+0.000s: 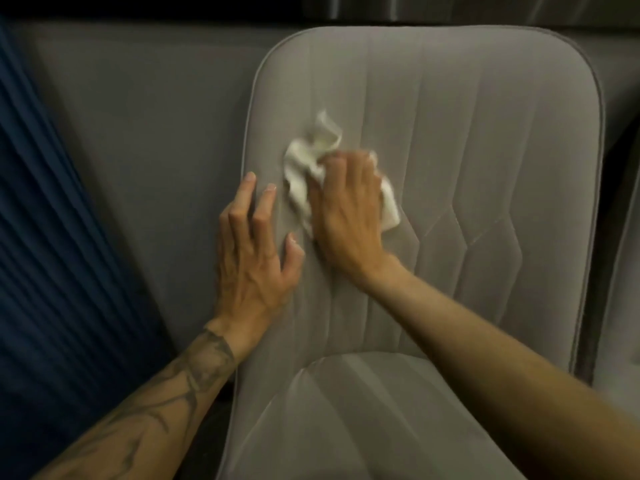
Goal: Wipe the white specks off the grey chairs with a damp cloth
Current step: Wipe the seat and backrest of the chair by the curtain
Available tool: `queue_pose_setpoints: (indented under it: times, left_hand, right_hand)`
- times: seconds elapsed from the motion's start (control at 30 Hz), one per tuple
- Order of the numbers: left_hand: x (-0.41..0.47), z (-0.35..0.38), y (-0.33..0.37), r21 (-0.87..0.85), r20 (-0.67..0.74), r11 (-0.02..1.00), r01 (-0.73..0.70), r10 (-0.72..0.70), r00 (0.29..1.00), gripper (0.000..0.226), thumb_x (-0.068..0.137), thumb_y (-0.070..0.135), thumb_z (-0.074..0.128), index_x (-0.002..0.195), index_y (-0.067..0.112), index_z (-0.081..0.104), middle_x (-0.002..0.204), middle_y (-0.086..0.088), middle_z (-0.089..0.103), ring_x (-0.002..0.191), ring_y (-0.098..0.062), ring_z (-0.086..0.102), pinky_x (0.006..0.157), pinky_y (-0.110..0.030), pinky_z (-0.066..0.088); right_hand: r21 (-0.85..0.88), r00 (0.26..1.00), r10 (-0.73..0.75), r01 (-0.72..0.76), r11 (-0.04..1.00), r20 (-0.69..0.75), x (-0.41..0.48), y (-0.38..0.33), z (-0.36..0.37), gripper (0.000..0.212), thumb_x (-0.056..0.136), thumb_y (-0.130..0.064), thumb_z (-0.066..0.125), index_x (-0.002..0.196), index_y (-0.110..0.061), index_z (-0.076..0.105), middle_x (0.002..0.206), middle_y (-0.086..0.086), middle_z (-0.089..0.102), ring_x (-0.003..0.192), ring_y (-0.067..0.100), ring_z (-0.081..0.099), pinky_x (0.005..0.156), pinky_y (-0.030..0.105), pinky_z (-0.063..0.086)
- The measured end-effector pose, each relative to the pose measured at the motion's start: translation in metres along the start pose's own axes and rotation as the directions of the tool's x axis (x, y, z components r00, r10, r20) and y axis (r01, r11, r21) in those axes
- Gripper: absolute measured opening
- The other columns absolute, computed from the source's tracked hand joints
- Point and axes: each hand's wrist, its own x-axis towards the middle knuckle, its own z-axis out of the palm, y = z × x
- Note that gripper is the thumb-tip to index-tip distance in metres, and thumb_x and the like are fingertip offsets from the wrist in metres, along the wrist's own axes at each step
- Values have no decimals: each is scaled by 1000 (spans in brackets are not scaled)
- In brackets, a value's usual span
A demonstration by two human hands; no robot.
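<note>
Head view, looking down on one grey chair. Its backrest fills the middle and right of the frame. It is padded, with vertical stitched channels that kink into a zigzag low on the right side. The front of the seat shows at the bottom centre.

We note the white cloth lying bunched on the left half of the backrest, touching the fabric. Part of it sticks up above the fingers, and another part shows beyond the far side of the hand.

Right hand: on top of the cloth, fingers bent over it and gripping it against the backrest. The fingertips are blurred. The bare forearm crosses in from the lower right, over the seat.

Left hand: not holding anything. Fingers are straight and spread, the palm rests flat on the left edge of the backrest, and the thumb points toward the right hand. The two hands are just beside each other, and the left does not touch the cloth. The left forearm carries dark tattoo work.

Whether specks lie on the fabric we cannot tell, as the frame is too soft.

Surroundings: a grey panel behind the chair and a blue pleated curtain down the left side.
</note>
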Motion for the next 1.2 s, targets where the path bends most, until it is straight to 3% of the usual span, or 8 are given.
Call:
queue_pose_setpoints:
  times: [0.13,0.33,0.53,0.7,0.9,1.0,1.13,1.2]
  left_hand:
    - [1,-1,2,-23,-3,1000,0,0,1000,60,95,13,50,153,5,37,162,-23,31,139,-40,42,120,-45,33]
    - [1,0,1,-58,-21,998,-7,6,1000,57,95,11,46,151,4,39,161,-23,32,139,-42,43,122,-39,28]
    - [2,-4,4,-69,-2,997,23,-24,1000,57,93,7,48,150,1,42,160,-26,33,138,-43,43,120,-42,30]
    - [4,-5,5,-66,2,998,15,-15,1000,58,92,7,47,150,2,40,160,-26,33,138,-41,42,120,-36,27]
    - [3,-6,7,-68,-3,997,25,-25,1000,58,92,3,47,150,2,41,160,-26,33,139,-39,42,121,-29,23]
    - [3,-5,6,-74,-10,997,16,-17,1000,60,91,1,48,150,2,41,160,-26,32,140,-39,40,121,-31,23]
    - [3,-4,5,-66,-8,997,28,-28,1000,60,91,3,48,150,3,41,160,-25,32,140,-37,40,122,-27,21]
    - [3,-4,7,-72,-4,997,24,-25,1000,59,91,3,48,150,4,41,160,-24,33,140,-37,40,122,-28,21]
  right_hand:
    - [-1,987,-144,145,989,73,-9,14,-1,12,98,-26,52,99,-16,46,104,6,48,90,25,44,78,37,35]
    - [58,999,52,-52,997,2,-47,2,11,14,102,-31,42,102,-16,44,108,6,46,96,26,45,86,37,35]
    - [1,978,-141,143,990,156,-69,8,-2,13,97,-28,49,98,-15,44,101,9,50,88,29,44,78,41,38]
    - [-17,996,87,-88,996,-17,-35,6,10,14,101,-31,47,99,-17,43,108,6,48,97,27,45,86,37,34]
    - [134,954,-125,91,987,274,-147,-7,1,14,102,-28,46,99,-14,44,102,6,41,87,28,44,78,45,40]
    - [69,969,-143,132,989,200,-111,10,5,16,99,-30,46,100,-14,45,107,5,42,89,27,43,80,39,35]
    - [73,994,66,-72,995,83,-107,1,12,19,103,-31,42,98,-13,46,107,6,43,93,27,45,85,38,34]
    - [95,983,-53,37,995,174,-145,-7,7,17,100,-27,52,99,-10,49,103,10,44,89,30,47,82,42,37]
